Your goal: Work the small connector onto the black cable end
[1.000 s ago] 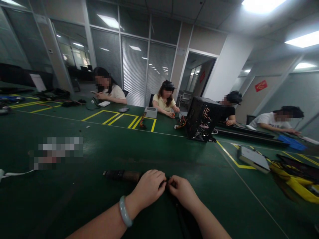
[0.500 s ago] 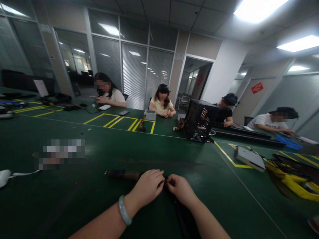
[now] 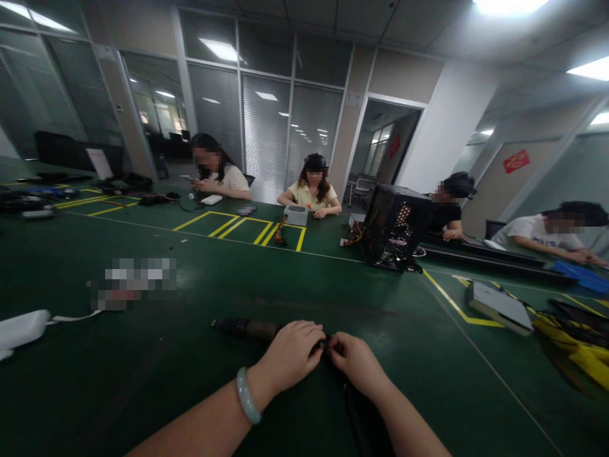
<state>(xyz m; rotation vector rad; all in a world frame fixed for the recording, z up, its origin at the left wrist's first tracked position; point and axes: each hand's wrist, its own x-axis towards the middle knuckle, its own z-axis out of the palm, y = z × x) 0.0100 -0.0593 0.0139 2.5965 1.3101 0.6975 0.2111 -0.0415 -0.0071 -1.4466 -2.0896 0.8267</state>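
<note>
A dark, slim cylindrical tool, which looks like an electric screwdriver (image 3: 259, 329), lies on the green tabletop with its narrow tip to the left. My left hand (image 3: 294, 350), a pale green bangle (image 3: 248, 396) at its wrist, is closed over the tool's rear part. Close beside those fingers, at the tool's right end, my right hand (image 3: 358, 363) is pinched shut. What it pinches is mostly hidden; a small glint shows between the two hands. A dark cord-like strip (image 3: 351, 406) runs toward me under my right wrist.
A black computer case (image 3: 397, 225) stands ahead to the right. A grey power supply (image 3: 295, 216) with wires sits before a co-worker (image 3: 314, 190). At right lie a flat metal box (image 3: 499, 306) and a yellow bag (image 3: 578, 352); at left, a white device (image 3: 23, 330) with a strap.
The view has turned slightly left, so the table and people appear farther right. Both hands stay together at the tool's right end, with only slight finger movement.
</note>
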